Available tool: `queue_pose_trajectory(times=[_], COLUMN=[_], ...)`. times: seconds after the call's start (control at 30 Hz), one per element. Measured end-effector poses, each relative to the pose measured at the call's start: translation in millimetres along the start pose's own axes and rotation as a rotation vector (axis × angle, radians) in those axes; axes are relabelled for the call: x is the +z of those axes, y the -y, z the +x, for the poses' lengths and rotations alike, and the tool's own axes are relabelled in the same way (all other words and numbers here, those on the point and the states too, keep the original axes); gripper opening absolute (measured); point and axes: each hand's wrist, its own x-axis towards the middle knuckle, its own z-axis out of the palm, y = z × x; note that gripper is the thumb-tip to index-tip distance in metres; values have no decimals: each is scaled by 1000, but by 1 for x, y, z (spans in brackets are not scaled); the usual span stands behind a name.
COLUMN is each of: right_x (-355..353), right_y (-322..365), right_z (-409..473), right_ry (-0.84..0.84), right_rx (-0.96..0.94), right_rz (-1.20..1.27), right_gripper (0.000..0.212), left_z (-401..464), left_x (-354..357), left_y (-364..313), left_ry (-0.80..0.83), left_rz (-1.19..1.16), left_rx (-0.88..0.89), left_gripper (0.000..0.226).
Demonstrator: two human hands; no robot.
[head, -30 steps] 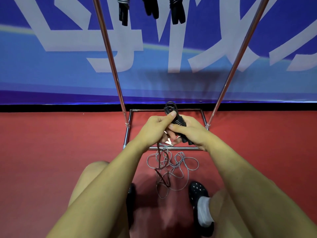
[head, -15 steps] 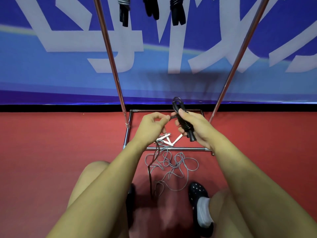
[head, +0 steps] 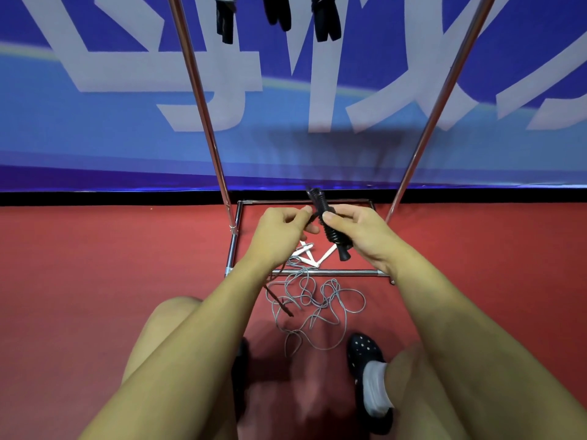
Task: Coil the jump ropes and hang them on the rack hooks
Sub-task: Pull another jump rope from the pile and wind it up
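blue banner wall with pale lettering (head: 127, 128) fills the upper view; red matte floor (head: 95, 265) below. chrome tube rack (head: 203, 100) stands between, two slanted uprights rising from a rectangular base frame on the floor. three dark coiled rope bundles (head: 324, 17) hang at the top edge, hooks out of view. both bare forearms reach forward over bent knees, meeting above the base frame. right hand (head: 362, 236) is curled around the black jump rope bundle (head: 330, 230), thumb on top, handles pointing down and toward the person. left hand (head: 279, 233) pinches the black cord just beside the bundle; loose cord trails under the wrist to the floor. grey jump rope with white handles (head: 317, 300) lies uncoiled on the floor, across the frame's near bar. black perforated clog with white sock (head: 368, 376) lower right.
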Motion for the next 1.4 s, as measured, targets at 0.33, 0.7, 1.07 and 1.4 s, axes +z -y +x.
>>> queue_pose_trajectory(times=[0.33,0.7,1.07,1.4], right_x=[12,15,2,-3], right_y=[-2,0,0,2], right_z=[-4,-6,0,7], right_ry=[35,209,33,30], right_rx=[85,-1,-69,140], right_rz=[-53,-4,-128,221], right_gripper=[41,9,14,44], left_z=[-6,-8,-5,-2], left_x=[0,-3,-2,-1], left_y=[-8,-12,-8,-2], left_ry=[91,233,295,39], left_rz=[-93,-248,-162,-47], left_rx=[2,-120,-175,-53], left_gripper=[46,45,55,12])
